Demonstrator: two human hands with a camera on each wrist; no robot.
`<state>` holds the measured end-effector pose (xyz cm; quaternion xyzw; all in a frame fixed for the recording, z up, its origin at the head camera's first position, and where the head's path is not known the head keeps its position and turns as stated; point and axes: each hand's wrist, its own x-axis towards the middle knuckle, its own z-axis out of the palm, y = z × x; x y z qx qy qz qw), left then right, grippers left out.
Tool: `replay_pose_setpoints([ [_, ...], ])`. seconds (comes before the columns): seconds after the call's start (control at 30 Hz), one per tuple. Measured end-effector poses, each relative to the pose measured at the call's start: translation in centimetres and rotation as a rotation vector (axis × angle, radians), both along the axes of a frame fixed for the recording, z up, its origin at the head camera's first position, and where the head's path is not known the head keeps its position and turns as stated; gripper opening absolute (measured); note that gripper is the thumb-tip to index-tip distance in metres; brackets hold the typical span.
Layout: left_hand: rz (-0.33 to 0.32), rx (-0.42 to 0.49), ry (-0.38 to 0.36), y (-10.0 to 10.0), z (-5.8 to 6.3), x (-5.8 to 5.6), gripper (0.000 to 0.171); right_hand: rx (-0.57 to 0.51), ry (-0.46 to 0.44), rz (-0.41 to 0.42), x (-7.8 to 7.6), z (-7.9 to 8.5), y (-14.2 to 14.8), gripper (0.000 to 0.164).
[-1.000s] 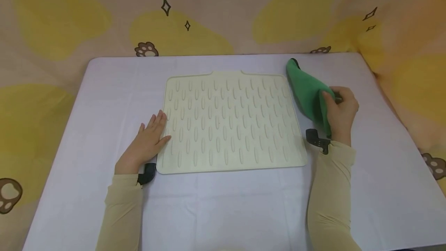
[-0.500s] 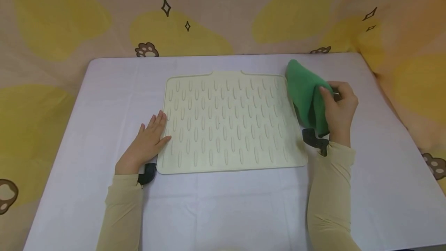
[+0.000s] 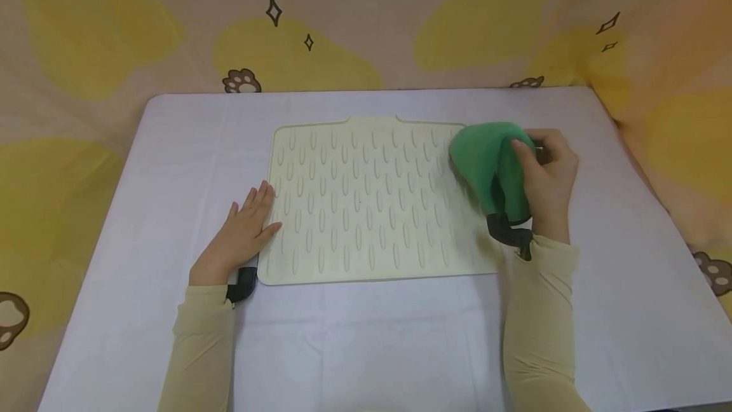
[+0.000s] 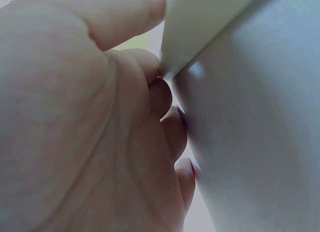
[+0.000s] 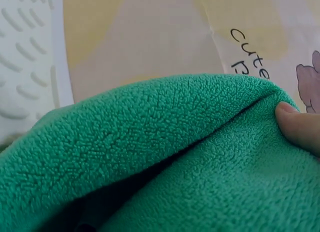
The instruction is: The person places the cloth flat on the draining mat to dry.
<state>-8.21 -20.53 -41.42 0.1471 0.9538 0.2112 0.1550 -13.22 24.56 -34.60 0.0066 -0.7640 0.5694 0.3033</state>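
Observation:
A cream drying mat (image 3: pixel 366 208) with rows of raised oval ridges lies flat on the white-covered table. Along its left edge rests my left hand (image 3: pixel 240 231), fingers straight, the thumb reaching over the rim. The left wrist view has the palm (image 4: pixel 100 122) up close, its fingertips near the edge. My right hand (image 3: pixel 551 180) pinches a folded green terry cloth (image 3: pixel 477 157) between thumb and fingers. The cloth hangs over the mat's right side and hides its upper right corner. In the right wrist view, the thumb (image 5: pixel 302 127) presses on the cloth's fold.
A white cloth (image 3: pixel 366 348) covers the table. Behind and at the sides hangs a yellow and pink patterned sheet (image 3: pixel 372 24). Black wrist mounts sit on both cuffs, the right one (image 3: pixel 506 231) close to the hanging cloth.
My right hand has moved left, bringing the green cloth from beside the mat to over its right side. The cloth looks more bunched. My left hand has stayed in place.

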Motion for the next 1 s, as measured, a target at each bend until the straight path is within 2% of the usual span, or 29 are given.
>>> replay_pose_setpoints([
  [0.2,-0.003,0.003,0.001,-0.1,0.0,0.0,0.069,0.029,0.002,0.073,0.1,0.0,-1.1,0.018],
  [0.57,0.001,0.019,-0.004,-0.2,-0.2,0.1,0.070,0.035,0.003,0.151,0.3,0.2,-2.8,0.011],
  [0.8,0.004,0.015,-0.017,-0.1,0.0,0.1,0.070,-0.050,0.028,0.242,0.6,0.4,-4.1,0.005],
  [1.0,0.004,0.015,-0.014,-0.1,-0.2,-0.1,0.070,-0.119,0.075,0.278,0.8,0.5,-4.8,0.013],
])
